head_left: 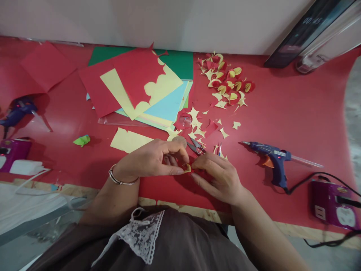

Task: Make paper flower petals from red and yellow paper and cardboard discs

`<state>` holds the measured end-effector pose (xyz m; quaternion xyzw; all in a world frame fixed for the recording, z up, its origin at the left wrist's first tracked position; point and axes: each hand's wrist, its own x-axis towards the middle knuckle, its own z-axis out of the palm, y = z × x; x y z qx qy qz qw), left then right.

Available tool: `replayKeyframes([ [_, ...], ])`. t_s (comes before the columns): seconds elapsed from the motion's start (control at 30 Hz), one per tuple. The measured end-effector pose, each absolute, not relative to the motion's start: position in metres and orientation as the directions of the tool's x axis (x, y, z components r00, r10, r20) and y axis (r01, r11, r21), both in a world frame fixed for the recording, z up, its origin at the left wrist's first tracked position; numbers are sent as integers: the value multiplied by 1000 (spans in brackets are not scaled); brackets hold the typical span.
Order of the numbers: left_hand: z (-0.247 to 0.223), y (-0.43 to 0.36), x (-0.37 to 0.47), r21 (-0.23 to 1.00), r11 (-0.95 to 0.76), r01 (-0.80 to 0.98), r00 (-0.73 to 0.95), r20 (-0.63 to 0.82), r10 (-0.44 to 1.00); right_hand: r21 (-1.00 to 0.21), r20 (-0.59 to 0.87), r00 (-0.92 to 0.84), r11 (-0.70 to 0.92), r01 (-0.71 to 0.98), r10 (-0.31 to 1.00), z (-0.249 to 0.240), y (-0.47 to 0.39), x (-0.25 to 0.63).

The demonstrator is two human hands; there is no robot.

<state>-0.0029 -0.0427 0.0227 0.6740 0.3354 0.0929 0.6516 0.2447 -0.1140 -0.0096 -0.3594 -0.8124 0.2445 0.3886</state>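
Note:
Both hands meet low over the middle of the red table, pinching one small folded paper piece (187, 169), yellow with red at its right side. My left hand (163, 158), with a bracelet at the wrist, holds the yellow side between thumb and fingers. From the right, my right hand (218, 175) closes its fingertips at the red side, partly hidden by the fingers. Just beyond the fingertips lies a pair of scissors (196, 147), its handles covered by my right hand. A thin blue-and-white pen-like tool (219, 149) lies beside that hand.
Red, yellow, blue and green paper sheets (141, 86) are stacked at the back. Behind the scissors are paper offcuts (196, 120) and a pile of red-and-yellow folded pieces (225, 81). A blue glue gun (270, 156) is at right, another glue gun (21, 109) at left.

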Motion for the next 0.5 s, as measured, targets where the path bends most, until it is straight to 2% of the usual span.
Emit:
replayKeyframes([
  [0.5,26,-43,-2,934,-35,355,763,-268,588,-682,442,-442,613,399,780,-9,-114,245],
])
